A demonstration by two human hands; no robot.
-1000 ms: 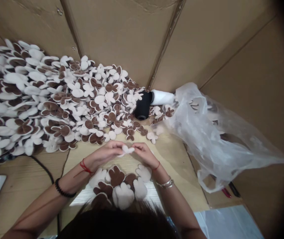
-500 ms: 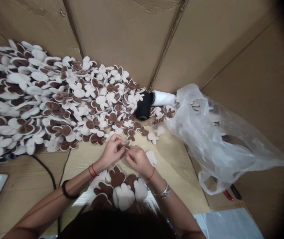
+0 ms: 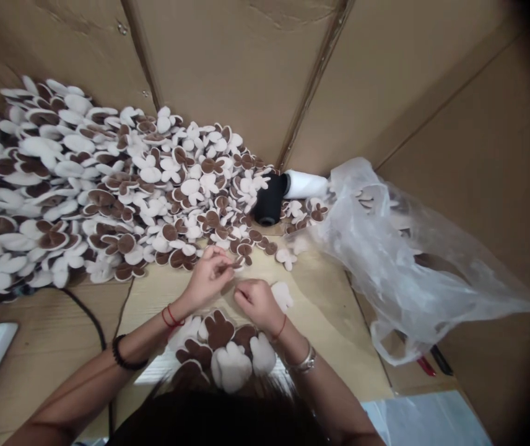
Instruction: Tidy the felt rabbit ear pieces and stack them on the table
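My left hand (image 3: 210, 275) pinches a small brown-and-white bunny-shaped fabric piece (image 3: 238, 264) at its fingertips. To the right and slightly nearer, my right hand (image 3: 259, 302) is closed, apart from that piece; whatever its fingers hold is hidden or too small to make out. Beside the right hand lies a white fabric piece (image 3: 283, 296) on the board. Between my forearms sits a small heap of bunny-shaped pieces (image 3: 219, 328), some brown side up and some white side up.
A large pile of bunny-shaped pieces (image 3: 107, 186) covers the back left. A black thread cone (image 3: 269, 201) and a white thread cone (image 3: 306, 184) stand against the cardboard wall (image 3: 228, 68). On the right lies a clear plastic bag (image 3: 376, 241), near red-handled (image 3: 426, 365) and black tools. A black cable (image 3: 86, 314) runs at left.
My right hand has drawn slightly down and away from the left, opening a gap between them. The left hand keeps the small piece at its fingertips. The view has shifted slightly.
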